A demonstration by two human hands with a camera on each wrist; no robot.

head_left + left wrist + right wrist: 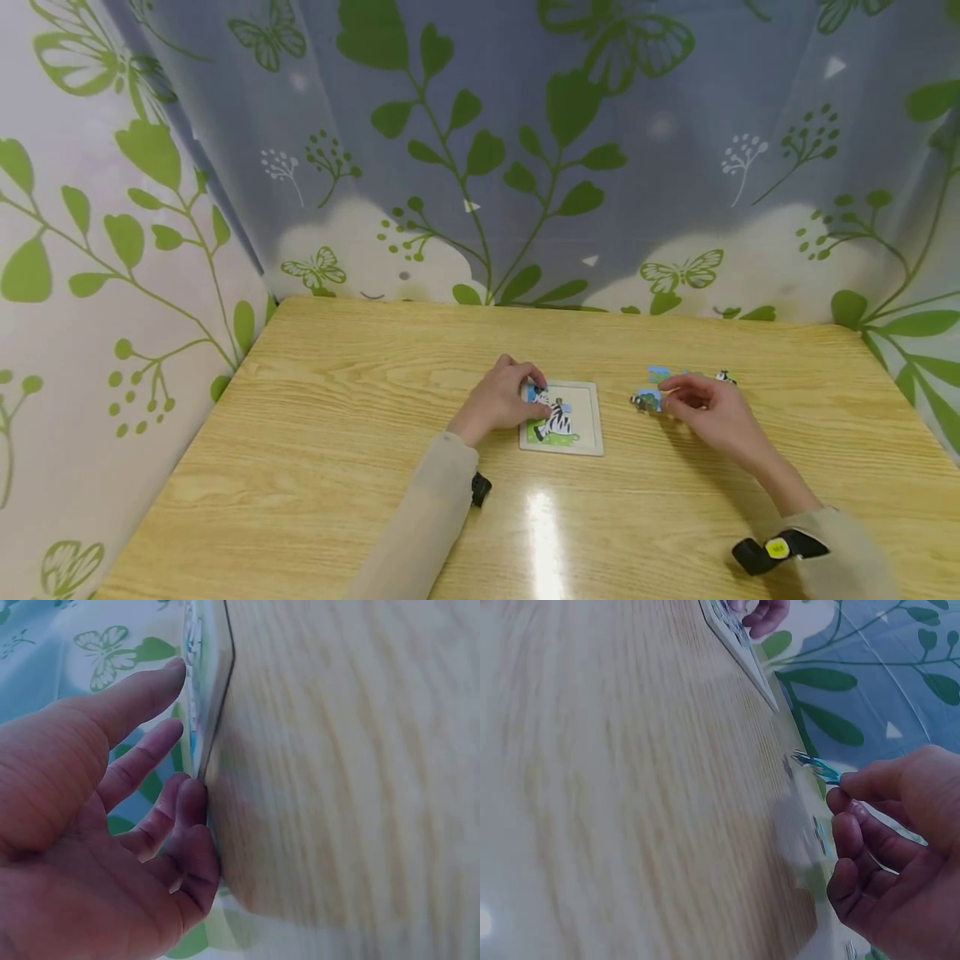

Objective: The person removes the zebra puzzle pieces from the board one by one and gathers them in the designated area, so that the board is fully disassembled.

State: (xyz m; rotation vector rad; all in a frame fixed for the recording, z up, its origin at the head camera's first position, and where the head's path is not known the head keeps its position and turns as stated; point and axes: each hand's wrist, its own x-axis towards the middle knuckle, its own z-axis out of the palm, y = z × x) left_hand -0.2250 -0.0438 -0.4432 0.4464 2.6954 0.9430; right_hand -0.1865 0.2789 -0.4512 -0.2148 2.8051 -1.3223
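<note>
Beside board (585, 417), right fingers (870, 780) pinch puzzle piece (648, 400) (long axis sideways, toward board); left fingers (139, 761) spread apart.

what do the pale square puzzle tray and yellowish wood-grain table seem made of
Pale square puzzle tray: probably wood or fibreboard, matte; straight, stiff-looking rim, no glare. Yellowish wood-grain table: wood or laminate, somewhat glossy; streaked grain, bright reflection.

Your head camera looks forward and down from above the bench (315, 467), reaching the patterned cloth (517, 242) beyond. Your left-wrist camera looks along your left hand (97, 802) from close up, with the bench turned sideways at right; your right-wrist camera sits similarly near your right hand (900, 840), bench at left. All three views share the puzzle tray (585, 421).
</note>
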